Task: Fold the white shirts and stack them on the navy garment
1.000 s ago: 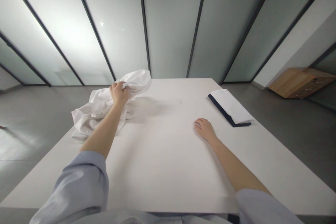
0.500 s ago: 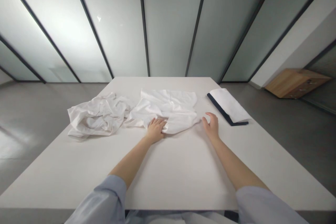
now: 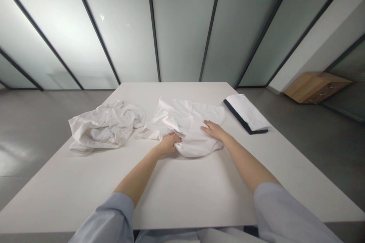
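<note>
A white garment [image 3: 188, 119] lies crumpled in the middle of the white table [image 3: 185, 186]. My left hand [image 3: 169, 144] is closed on a fold at its near left edge. My right hand [image 3: 213, 130] lies open and flat on the cloth's right part, fingers stretched out to the left. A second pile of rumpled white cloth [image 3: 104, 127] lies to the left, apart from both hands.
A folded stack of white cloth over dark blue cloth [image 3: 247, 113] sits at the table's far right. A wooden cabinet [image 3: 316, 86] stands on the floor at right. Frosted glass panels run behind the table.
My left hand carried one white garment from the left pile to the table's middle and now grips its edge. My right hand moved left from the bare table onto the cloth.
</note>
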Demonstrator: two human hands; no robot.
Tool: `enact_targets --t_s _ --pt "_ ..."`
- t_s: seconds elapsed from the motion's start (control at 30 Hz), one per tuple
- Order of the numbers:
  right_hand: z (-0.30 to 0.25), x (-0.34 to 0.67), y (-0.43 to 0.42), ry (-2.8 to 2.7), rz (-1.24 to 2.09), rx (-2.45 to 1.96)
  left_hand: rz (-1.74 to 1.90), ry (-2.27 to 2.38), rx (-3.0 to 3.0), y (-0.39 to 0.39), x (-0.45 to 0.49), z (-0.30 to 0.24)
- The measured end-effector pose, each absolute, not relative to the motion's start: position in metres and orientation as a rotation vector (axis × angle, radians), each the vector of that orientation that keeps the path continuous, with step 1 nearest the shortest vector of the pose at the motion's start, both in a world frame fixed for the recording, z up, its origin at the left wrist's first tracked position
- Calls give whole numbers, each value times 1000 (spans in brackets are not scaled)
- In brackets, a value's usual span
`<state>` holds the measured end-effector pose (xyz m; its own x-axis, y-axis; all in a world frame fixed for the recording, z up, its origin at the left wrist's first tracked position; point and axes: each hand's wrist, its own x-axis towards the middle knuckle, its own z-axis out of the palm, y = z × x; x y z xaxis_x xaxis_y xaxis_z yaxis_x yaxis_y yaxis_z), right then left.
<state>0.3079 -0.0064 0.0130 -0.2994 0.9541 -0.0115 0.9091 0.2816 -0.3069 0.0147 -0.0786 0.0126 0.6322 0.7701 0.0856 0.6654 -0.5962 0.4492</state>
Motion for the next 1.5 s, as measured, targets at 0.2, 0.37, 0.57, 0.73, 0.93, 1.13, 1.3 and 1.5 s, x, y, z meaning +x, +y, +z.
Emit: enact_targets --t_s 0.2,0.37,0.57,0.73,0.93,1.13,1.3,1.5 --pt "28 279 -50 -2346 93 -2180 990 2076 2117 -63 -20 10" --pt "59 255 -97 -2552 281 -2082 1338 2024 1700 -56 -26 14" --pt "70 255 -101 -2755 654 -1362 814 1902 1931 -62 -16 19" --pt "38 279 -50 -2614 286 -1410 522 1692 2231 -67 -17 18" --pt "-1 288 -38 -2515 250 -1765 537 2001 2193 -63 -14 18" --pt "-1 248 -46 -2081 215 -2223 626 1860 2306 -75 15 33" --pt "30 220 -61 -2330 290 -2162 374 1880 2327 -80 25 26" --pt "54 245 -63 -2667 551 -1584 267 2063 2230 -64 -9 11"
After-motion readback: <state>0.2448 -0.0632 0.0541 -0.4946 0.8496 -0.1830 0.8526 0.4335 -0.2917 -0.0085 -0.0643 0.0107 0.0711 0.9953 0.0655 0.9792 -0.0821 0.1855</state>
